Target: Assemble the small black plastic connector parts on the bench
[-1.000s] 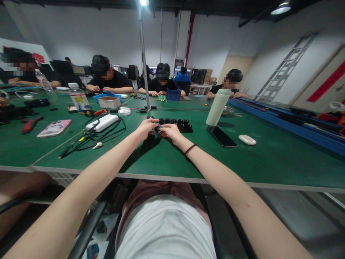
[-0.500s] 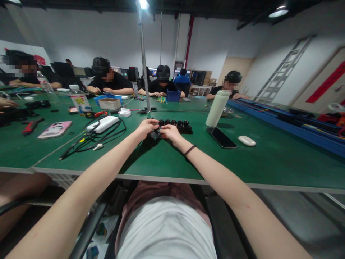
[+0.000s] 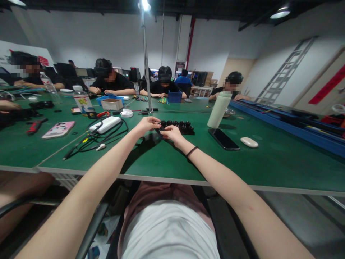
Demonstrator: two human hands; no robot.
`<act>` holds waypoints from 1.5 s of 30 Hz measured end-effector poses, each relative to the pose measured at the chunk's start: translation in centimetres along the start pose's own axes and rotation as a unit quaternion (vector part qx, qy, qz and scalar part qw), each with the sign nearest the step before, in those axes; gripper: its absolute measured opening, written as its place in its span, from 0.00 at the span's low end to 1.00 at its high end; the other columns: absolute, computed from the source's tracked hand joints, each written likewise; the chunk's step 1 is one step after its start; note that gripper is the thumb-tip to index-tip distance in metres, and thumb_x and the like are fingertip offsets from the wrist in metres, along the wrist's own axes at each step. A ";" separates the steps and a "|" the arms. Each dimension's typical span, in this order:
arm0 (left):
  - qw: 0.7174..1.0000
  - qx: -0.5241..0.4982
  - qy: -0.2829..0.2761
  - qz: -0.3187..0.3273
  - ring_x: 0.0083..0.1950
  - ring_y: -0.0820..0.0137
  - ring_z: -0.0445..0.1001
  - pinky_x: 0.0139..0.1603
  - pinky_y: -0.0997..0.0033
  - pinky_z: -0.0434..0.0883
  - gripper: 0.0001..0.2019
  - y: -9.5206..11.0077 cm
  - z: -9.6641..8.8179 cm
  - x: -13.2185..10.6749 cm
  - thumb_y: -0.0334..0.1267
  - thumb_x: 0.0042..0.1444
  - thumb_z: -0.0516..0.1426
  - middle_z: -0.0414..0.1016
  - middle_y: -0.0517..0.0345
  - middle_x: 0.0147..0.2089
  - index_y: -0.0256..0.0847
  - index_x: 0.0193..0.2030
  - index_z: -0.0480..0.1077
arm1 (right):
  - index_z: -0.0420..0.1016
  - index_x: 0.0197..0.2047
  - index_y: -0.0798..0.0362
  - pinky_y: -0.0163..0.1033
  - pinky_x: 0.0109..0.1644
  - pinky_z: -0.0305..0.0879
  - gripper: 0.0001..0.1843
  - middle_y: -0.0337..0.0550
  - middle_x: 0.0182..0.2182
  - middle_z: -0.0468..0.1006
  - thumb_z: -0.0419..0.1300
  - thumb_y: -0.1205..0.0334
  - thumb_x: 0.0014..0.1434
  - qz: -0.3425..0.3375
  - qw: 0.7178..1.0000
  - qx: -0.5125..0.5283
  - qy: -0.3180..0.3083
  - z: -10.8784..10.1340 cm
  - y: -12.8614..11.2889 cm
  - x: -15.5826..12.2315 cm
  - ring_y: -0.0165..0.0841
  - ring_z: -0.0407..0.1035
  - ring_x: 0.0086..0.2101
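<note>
Close together above the green table [image 3: 172, 162], my two hands meet over a small black part [image 3: 161, 128], its exact kind too small to tell. My left hand [image 3: 149, 124] pinches it from the left with thumb and fingertips. From the right, the fingers of my right hand [image 3: 173, 133] are closed on the same part. Fingers cover much of it. Just behind my right hand stands a cluster of several black knobby pieces [image 3: 185, 127], set close in rows. Something dark lies partly hidden beneath my left wrist.
Left of my hands lie a white power-strip-like block [image 3: 105, 125], a looped black cable [image 3: 81, 145] and a white earbud [image 3: 100, 147]. To the right are a pale green bottle [image 3: 219, 109], a phone [image 3: 223, 139] and a white case [image 3: 249, 142]. A metal pole [image 3: 147, 68] rises ahead; co-workers sit beyond.
Both hands stay together, with slightly shifted fingers. The black part between them has turned and now slants toward my right hand. The whole view has shifted a little.
</note>
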State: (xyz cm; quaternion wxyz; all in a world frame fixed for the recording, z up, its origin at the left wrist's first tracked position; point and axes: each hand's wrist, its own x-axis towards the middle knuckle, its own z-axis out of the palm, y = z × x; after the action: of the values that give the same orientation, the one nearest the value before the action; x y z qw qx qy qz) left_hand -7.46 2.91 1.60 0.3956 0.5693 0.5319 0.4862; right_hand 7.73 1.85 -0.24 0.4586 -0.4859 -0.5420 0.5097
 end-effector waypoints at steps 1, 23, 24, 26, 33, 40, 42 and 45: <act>1.000 0.017 -0.003 0.007 0.31 0.74 0.72 0.30 0.76 0.64 0.20 0.1 -0.1 0.0 0.39 0.31 0.70 0.76 0.59 0.31 0.38 0.35 0.76 | 0.64 0.29 0.55 0.29 0.25 0.65 0.14 0.32 0.19 0.69 0.65 0.78 0.49 -0.002 1.000 -0.004 0.001 0.0 0.0 0.1 0.22 0.64 0.18; 0.777 0.593 0.028 0.208 0.56 0.58 0.69 0.57 0.60 0.66 0.23 -2.5 -1.5 1.1 0.28 0.60 0.46 0.71 0.50 0.61 0.36 0.60 0.68 | 0.68 0.28 0.54 0.33 0.37 0.61 0.12 0.33 0.26 0.70 0.68 0.73 0.43 -0.089 0.978 -0.188 0.007 0.1 1.2 0.7 0.27 0.65 0.29; 0.773 0.597 0.015 0.215 0.57 0.59 0.69 0.57 0.61 0.66 0.24 -2.7 -1.5 1.2 0.27 0.59 0.46 0.70 0.51 0.63 0.37 0.61 0.66 | 0.68 0.27 0.54 0.33 0.37 0.61 0.12 0.33 0.26 0.70 0.68 0.73 0.43 -0.092 0.977 -0.190 0.004 0.2 1.2 0.7 0.27 0.65 0.29; 0.765 0.607 -0.005 0.216 0.57 0.60 0.69 0.57 0.62 0.66 0.25 -3.1 -1.6 1.5 0.27 0.59 0.47 0.69 0.53 0.64 0.38 0.64 0.64 | 0.68 0.27 0.54 0.33 0.36 0.61 0.12 0.33 0.25 0.70 0.68 0.73 0.43 -0.095 0.976 -0.198 -0.001 0.3 1.3 0.7 0.26 0.65 0.29; 0.760 0.617 -0.025 0.203 0.57 0.60 0.70 0.55 0.62 0.67 0.25 -3.1 -1.5 1.3 0.27 0.57 0.48 0.70 0.53 0.63 0.40 0.62 0.65 | 0.69 0.26 0.54 0.33 0.36 0.61 0.11 0.33 0.24 0.72 0.68 0.72 0.43 -0.102 0.970 -0.220 -0.011 0.5 1.6 1.0 0.27 0.66 0.27; 0.756 0.620 -0.022 0.210 0.54 0.59 0.71 0.53 0.61 0.68 0.23 -2.5 -1.4 1.2 0.29 0.57 0.51 0.72 0.51 0.58 0.41 0.59 0.69 | 0.70 0.27 0.54 0.33 0.35 0.61 0.10 0.33 0.24 0.72 0.68 0.71 0.42 -0.115 0.966 -0.228 -0.023 0.6 2.0 1.2 0.27 0.67 0.28; 0.758 0.618 -0.022 0.209 0.54 0.59 0.71 0.53 0.62 0.68 0.22 -2.6 -1.5 1.3 0.29 0.57 0.52 0.73 0.50 0.57 0.42 0.59 0.69 | 0.71 0.27 0.54 0.34 0.35 0.61 0.10 0.33 0.24 0.72 0.68 0.71 0.42 -0.119 0.965 -0.230 -0.027 0.6 2.1 1.3 0.28 0.66 0.28; 0.761 0.615 -0.023 0.207 0.54 0.59 0.71 0.53 0.62 0.67 0.22 -2.6 -1.6 1.4 0.30 0.57 0.52 0.73 0.49 0.56 0.41 0.59 0.69 | 0.71 0.27 0.54 0.34 0.36 0.61 0.10 0.33 0.24 0.72 0.68 0.71 0.41 -0.127 0.964 -0.232 -0.031 0.6 2.2 1.4 0.28 0.66 0.28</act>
State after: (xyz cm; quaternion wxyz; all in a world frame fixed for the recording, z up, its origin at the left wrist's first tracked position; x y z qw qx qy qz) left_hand -9.64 4.47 -0.42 -0.1377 0.7974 0.5769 0.1117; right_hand 7.10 3.17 -2.45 0.3776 -0.4902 -0.7164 0.3222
